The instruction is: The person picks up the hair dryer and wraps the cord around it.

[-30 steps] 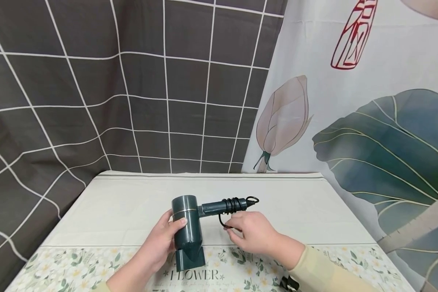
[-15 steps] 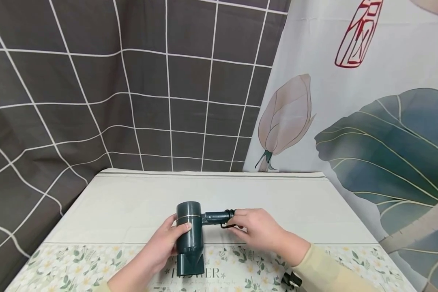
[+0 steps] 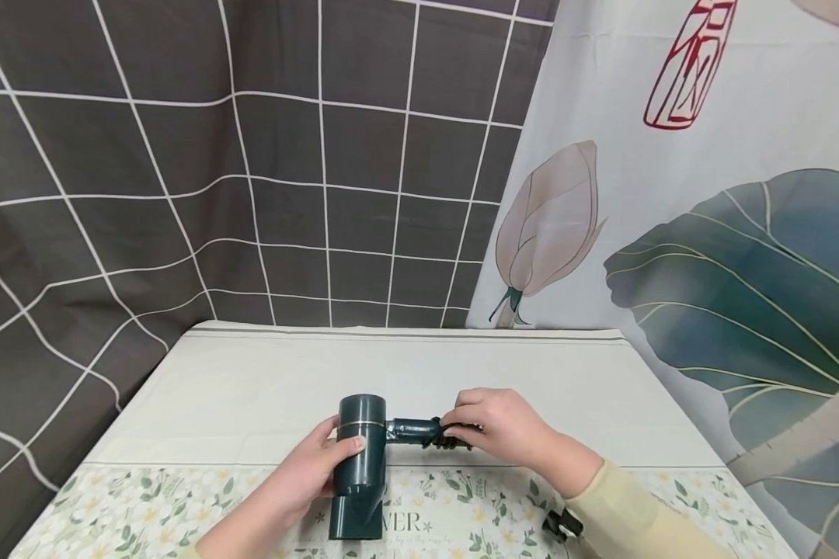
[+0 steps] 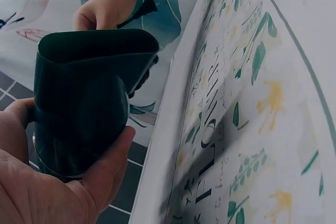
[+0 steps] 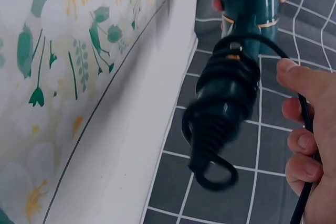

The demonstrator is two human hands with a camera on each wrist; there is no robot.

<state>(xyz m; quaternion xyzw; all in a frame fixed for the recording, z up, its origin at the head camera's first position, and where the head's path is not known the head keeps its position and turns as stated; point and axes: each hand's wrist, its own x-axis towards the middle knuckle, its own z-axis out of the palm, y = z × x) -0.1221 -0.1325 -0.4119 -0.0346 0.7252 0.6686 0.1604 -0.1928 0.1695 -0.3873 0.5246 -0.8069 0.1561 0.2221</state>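
A dark teal hair dryer [image 3: 362, 466] is held over the table with its handle pointing right. My left hand [image 3: 311, 470] grips the barrel, thumb across the near side. In the left wrist view the flattened nozzle [image 4: 97, 51] faces the camera. Black cord [image 5: 223, 106] is wound in several turns round the handle, with a small loop at its end. My right hand [image 3: 499, 423] pinches the cord beside the handle's end; in the right wrist view the strand runs under the thumb and down along the curled fingers. The black plug [image 3: 562, 525] hangs by the right sleeve.
The table [image 3: 273, 388] carries a white cover with a flower-printed front band [image 3: 147, 512]. A dark grid curtain [image 3: 363, 210] hangs behind and to the left. On the right is a white curtain [image 3: 622, 233] with leaf and bud prints.
My right hand has carried the cord from below the handle up over its end. The left hand and hair dryer have sunk slightly toward the table's front.
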